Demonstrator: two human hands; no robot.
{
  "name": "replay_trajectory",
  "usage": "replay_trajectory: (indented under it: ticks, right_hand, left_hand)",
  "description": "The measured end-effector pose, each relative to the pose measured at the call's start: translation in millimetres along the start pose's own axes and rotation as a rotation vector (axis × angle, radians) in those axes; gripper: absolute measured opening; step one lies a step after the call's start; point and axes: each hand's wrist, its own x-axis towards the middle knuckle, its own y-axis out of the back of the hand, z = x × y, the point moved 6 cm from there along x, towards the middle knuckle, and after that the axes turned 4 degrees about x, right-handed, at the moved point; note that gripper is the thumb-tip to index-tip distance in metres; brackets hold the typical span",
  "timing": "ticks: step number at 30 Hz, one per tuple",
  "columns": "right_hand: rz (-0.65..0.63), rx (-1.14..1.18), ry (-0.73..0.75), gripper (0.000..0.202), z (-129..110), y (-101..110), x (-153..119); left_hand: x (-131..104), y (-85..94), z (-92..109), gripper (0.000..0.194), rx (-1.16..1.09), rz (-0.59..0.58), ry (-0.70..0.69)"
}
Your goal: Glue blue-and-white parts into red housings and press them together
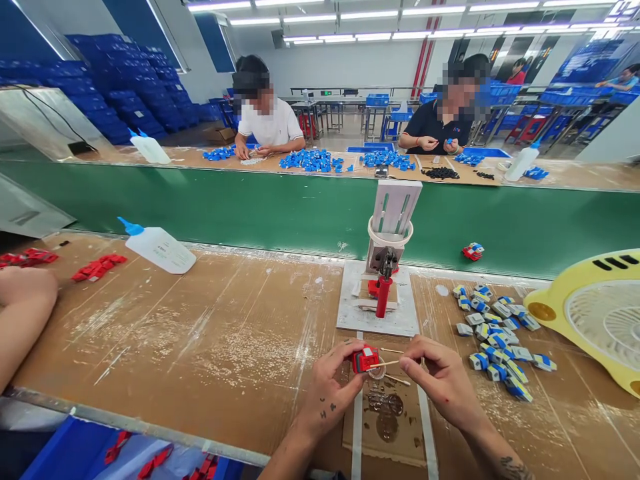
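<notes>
My left hand (330, 390) is closed around a small red toy car part (364, 360), its fingertips and thumb pinching the sides. In my right hand (440, 380), thumb and forefinger pinch a thin wooden stick (388, 364); its tip reaches the car's side, though whether it touches I cannot tell. Below the car sits a small clear round dish (379, 372), partly covered. Loose swab-like sticks (399, 380) lie by the dish, between my hands. The cardboard piece (385, 445) nearest me carries dark wet stains.
Ahead stands a clamp press (387, 247) with a red handle. White-blue toy car pieces (497, 337) and a yellow fan (575, 313) are right. A squeeze bottle (161, 250), red parts (99, 267) and another person's arm (25, 313) are left. Two people work behind the green barrier (250, 207).
</notes>
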Motion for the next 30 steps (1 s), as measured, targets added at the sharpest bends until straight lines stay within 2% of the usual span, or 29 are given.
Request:
replay_trajectory:
  ticks: [3,7,13,16,19,25,27,30]
  right_hand:
    - [-0.025,-0.067,-0.010,0.040,-5.2,4.1,3.6]
    - [-0.059,-0.136,0.028,0.040,-14.7,4.3,6.1]
    - [-0.005,-0.185,0.176,0.034,-28.4,13.6,-0.5]
    - [-0.044,-0.243,0.204,0.033,-22.6,11.9,-4.9]
    - [-0.098,-0.311,0.235,0.036,-9.5,-0.3,-8.2]
    - [-0.113,-0.395,0.307,0.037,7.9,-25.4,-9.6]
    - [-0.115,-0.396,0.315,0.038,6.9,-26.4,-9.2]
    - [-0.072,-0.340,0.313,0.036,-0.6,-17.0,-8.3]
  left_hand:
    - [-0.2,3.1,2.4,0.036,0.030,-0.008,-0.057]
    - [-0.9,4.3,2.8,0.030,0.042,-0.011,-0.088]
    - [-3.1,3.6,-13.6,0.026,-0.100,0.032,-0.005]
    - [-3.2,4.3,-24.0,0.026,-0.211,0.069,0.078]
    - [-1.9,5.1,-29.8,0.026,-0.283,0.105,0.146]
    - [0.0,4.7,-30.3,0.027,-0.299,0.121,0.151]
    - [-0.3,4.8,-30.9,0.027,-0.297,0.120,0.144]
    - [-0.7,4.3,-31.9,0.026,-0.309,0.112,0.135]
